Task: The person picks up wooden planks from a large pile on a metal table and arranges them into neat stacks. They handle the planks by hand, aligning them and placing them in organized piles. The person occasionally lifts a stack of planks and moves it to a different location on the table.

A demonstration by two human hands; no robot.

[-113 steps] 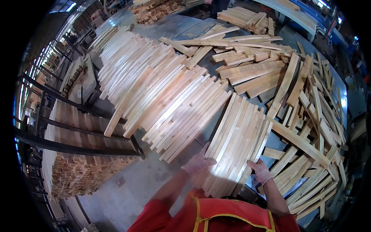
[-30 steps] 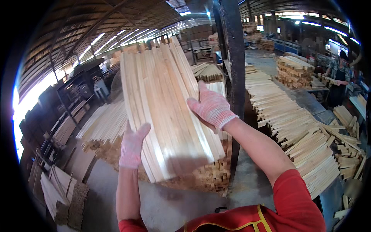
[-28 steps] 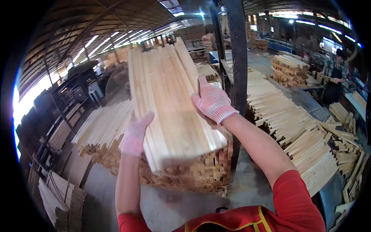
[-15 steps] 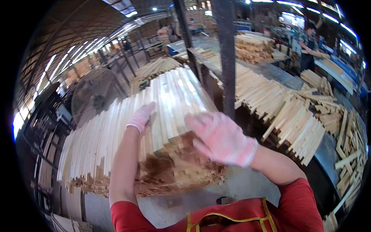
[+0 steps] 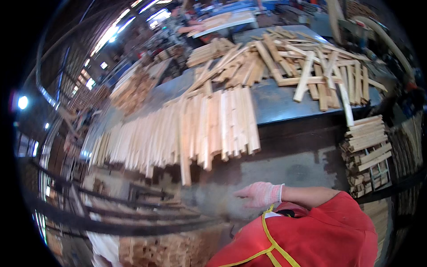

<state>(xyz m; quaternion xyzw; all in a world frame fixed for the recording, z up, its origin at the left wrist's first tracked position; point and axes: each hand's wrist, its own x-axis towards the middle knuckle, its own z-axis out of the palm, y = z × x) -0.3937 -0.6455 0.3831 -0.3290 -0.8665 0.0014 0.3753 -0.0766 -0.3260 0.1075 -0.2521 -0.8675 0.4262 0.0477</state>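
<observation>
Withdrawn from the block-like stack (image 5: 173, 247), one right hand (image 5: 260, 194) — knit-gloved, fingers loosely parted, gripping nothing — sits lower centre; the left hand's state I cannot tell. One row of straight, slender wooden strips (image 5: 213, 124) spans mid-frame; beyond, upper right, one jumbled heap of boards (image 5: 322, 78) lies on one smooth grey-blue table (image 5: 275, 107).

The right hand (image 5: 260, 194), in a pale pink knit glove (image 5: 267, 196), is just below and right of the frame's centre. It points left, roughly level, with one digit extended furthest; blur hides how far the others curl. The wrist (image 5: 282, 193) looks nearly straight. The bare forearm (image 5: 309, 196) runs right, almost horizontally, into a red sleeve (image 5: 342, 213) at lower right. The red-clad torso (image 5: 307, 240) fills the bottom right.
</observation>
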